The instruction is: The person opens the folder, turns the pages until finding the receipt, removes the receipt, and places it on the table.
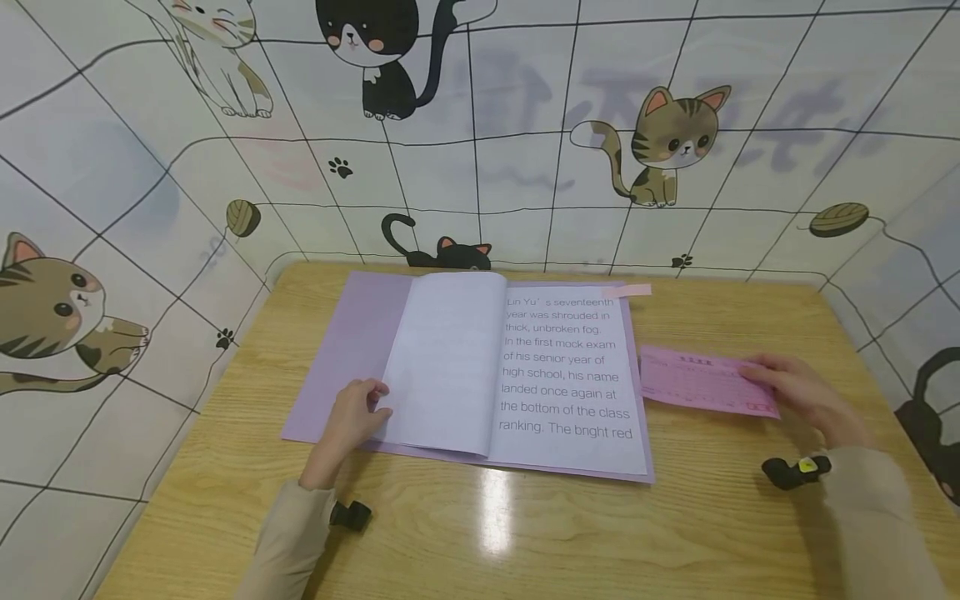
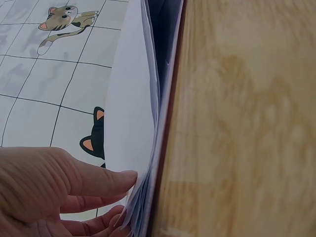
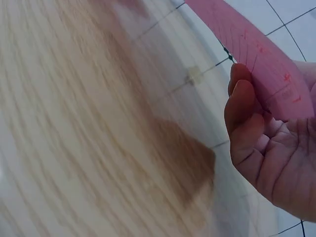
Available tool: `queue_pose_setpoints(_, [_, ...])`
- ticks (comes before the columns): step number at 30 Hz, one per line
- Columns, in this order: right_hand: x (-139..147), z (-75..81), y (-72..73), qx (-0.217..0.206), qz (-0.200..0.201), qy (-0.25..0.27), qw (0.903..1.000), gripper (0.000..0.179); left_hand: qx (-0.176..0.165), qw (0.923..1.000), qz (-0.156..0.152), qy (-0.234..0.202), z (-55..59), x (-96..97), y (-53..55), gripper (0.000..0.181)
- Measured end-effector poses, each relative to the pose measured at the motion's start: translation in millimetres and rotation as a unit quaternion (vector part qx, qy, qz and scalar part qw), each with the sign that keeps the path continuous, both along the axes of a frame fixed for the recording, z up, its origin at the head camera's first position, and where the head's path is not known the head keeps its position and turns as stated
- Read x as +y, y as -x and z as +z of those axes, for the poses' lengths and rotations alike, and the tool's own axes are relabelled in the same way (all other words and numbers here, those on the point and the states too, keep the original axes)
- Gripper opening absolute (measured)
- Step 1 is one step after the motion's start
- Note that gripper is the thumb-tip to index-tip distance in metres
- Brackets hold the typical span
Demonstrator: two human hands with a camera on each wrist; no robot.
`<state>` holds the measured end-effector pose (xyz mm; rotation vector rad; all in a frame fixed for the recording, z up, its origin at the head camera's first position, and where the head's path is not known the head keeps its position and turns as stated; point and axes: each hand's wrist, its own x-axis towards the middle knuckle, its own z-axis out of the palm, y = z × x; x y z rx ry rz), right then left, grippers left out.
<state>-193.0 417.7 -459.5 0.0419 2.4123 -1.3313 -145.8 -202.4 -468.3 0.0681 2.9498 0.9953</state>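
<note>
An open book with a purple cover lies on the table, its left page blank and its right page printed with large English text. My left hand is at the outer edge of the left pages. Its thumb lies on the page and its fingers are at the fanned edges, pinching them, in the left wrist view. My right hand grips a pink printed paper slip by its right end. The slip's left end comes right up to the book's right edge.
A pale pink tab sticks out from the book's upper right corner. The wooden table is bordered at the back and sides by white sheeting with a grid and cartoon cats.
</note>
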Motion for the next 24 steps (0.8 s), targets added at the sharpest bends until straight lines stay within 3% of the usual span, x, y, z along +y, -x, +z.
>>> queue_pose_setpoints(6, [5, -1.8, -0.7, -0.008, 0.01, -0.053, 0.9985, 0.048, -0.003, 1.0, 0.0, 0.001, 0.7, -0.2, 0.5, 0.023])
queue_pose_setpoints(13, [3, -3.5, 1.8, 0.023, 0.026, -0.133, 0.9905, 0.048, 0.002, 1.0, -0.003, 0.005, 0.4, -1.0, 0.5, 0.023])
queue_pose_setpoints(24, [-8, -2.6, 0.1, 0.132, 0.027, -0.257, 0.957, 0.028, 0.009, 0.9999, -0.009, -0.001, 0.5, 0.0, 1.2, 0.023])
